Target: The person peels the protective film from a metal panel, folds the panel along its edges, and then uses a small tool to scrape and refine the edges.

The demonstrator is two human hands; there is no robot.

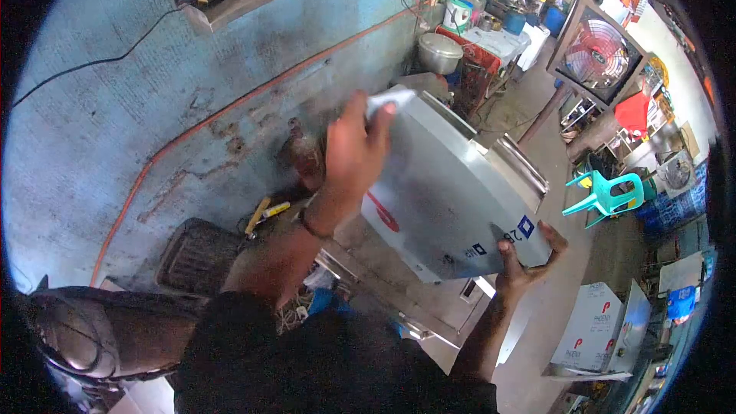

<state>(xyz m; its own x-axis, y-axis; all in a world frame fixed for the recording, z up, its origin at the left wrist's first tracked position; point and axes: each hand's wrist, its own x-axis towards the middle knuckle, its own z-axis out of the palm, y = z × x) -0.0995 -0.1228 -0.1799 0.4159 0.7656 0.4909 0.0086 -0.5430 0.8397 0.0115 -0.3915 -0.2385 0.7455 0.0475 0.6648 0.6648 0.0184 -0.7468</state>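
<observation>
A curved grey sheet-metal panel (429,184), with a red mark and blue and black printing on its face, is tilted up in front of me. My right hand (525,264) grips its lower right end, thumb on the printed face and fingers round the edge. At the upper left corner my left hand (359,146), blurred by motion, pinches a small white cloth-like piece (395,98) against the panel's edge. Behind the panel, bent metal strips (521,165) show along its far side. Below, part of a metal frame (337,268) is half hidden by my arms.
A caged fan (598,57) stands ahead on the right, with a green plastic chair (609,193) past it. White printed panels (590,326) rest at the lower right. Along the left runs a blue wall (153,84); a black tray-like object (203,254) leans near its base.
</observation>
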